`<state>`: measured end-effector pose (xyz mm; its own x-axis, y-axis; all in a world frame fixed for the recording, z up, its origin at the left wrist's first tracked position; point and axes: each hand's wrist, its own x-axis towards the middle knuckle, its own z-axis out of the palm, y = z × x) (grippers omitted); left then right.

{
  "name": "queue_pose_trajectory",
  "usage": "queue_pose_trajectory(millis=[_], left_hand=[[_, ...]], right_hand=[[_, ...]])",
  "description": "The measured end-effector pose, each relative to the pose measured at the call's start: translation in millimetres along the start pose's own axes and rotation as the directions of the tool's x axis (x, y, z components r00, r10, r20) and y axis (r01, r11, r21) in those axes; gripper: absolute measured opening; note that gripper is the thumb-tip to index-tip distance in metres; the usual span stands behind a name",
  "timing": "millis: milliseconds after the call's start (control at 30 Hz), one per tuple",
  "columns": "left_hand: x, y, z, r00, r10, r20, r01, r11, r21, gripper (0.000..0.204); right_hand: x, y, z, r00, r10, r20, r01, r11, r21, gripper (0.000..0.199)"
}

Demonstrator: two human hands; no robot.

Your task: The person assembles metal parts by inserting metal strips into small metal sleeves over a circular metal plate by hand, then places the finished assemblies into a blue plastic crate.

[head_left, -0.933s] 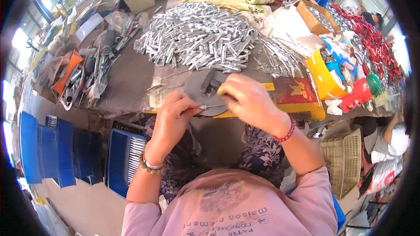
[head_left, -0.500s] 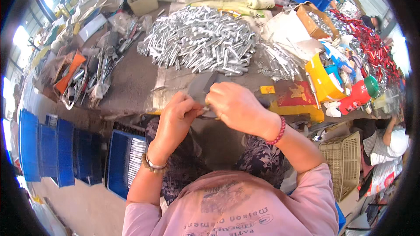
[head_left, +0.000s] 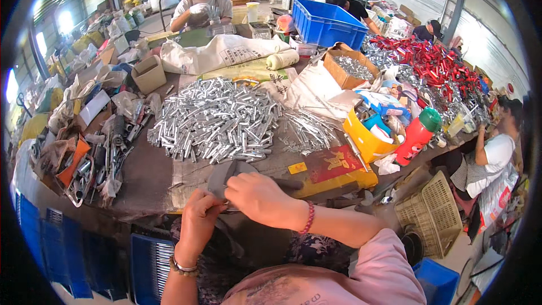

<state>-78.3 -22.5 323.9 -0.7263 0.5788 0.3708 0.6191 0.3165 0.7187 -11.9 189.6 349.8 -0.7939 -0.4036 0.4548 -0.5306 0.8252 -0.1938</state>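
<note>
At the table's near edge, my left hand (head_left: 196, 217) and my right hand (head_left: 258, 196) meet, fingertips almost touching. Both pinch at something small between them; the fingers hide most of it, so I cannot make it out. Just behind the fingers lies a flat dark grey piece (head_left: 221, 176) on the table. Beyond it is a large heap of short silver metal rods or tubes (head_left: 217, 121). A smaller scatter of thin silver pieces (head_left: 310, 127) lies to its right.
Mixed tools (head_left: 110, 152) lie at left. Right of my hands are a red sheet (head_left: 334, 164), a yellow container (head_left: 364, 138) and a red bottle with a green cap (head_left: 416, 138). Blue crates (head_left: 149, 265) stand below left, a beige basket (head_left: 432, 214) below right. Co-workers (head_left: 203, 5) sit around.
The view has tilted up and shifted, so the far side of the table and other people now show. My hands stay together, pinching at the same place by the grey piece.
</note>
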Motion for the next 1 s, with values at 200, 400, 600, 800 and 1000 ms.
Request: queue_pose_trajectory(millis=[200,400,600,800,1000], left_hand=[[1.1,1.7,0.5,0.999,-0.042,-0.018,0.041,0.999,-0.021,0.015],[3.0,-6.7,1.0,1.0,-0.018,-0.014,0.019,0.999,0.03,0.015],[5.5,-10.0,1.7,1.0,0.013,0.004,-0.013,1.0,-0.026,0.015],[4.2,-11.7,-1.3,0.999,0.039,0.035,-0.038,0.999,-0.03,0.017],[5.2,-13.2,0.9,1.0,-0.004,0.026,0.006,0.998,-0.064,0.015]], right_hand=[[-32.0,30.0,-0.8,0.954,0.26,-0.15,-0.278,0.954,-0.115,0.035],[-32.4,25.7,-9.4,0.918,0.343,-0.2,-0.342,0.939,0.041,0.033],[-52.1,-2.2,-27.8,0.936,0.331,-0.123,-0.325,0.944,0.062,0.05],[-57.5,-21.0,-29.1,0.969,0.234,-0.086,-0.238,0.97,-0.043,0.05],[-50.1,-17.4,-27.6,0.926,0.345,-0.152,-0.327,0.936,0.134,0.049]])
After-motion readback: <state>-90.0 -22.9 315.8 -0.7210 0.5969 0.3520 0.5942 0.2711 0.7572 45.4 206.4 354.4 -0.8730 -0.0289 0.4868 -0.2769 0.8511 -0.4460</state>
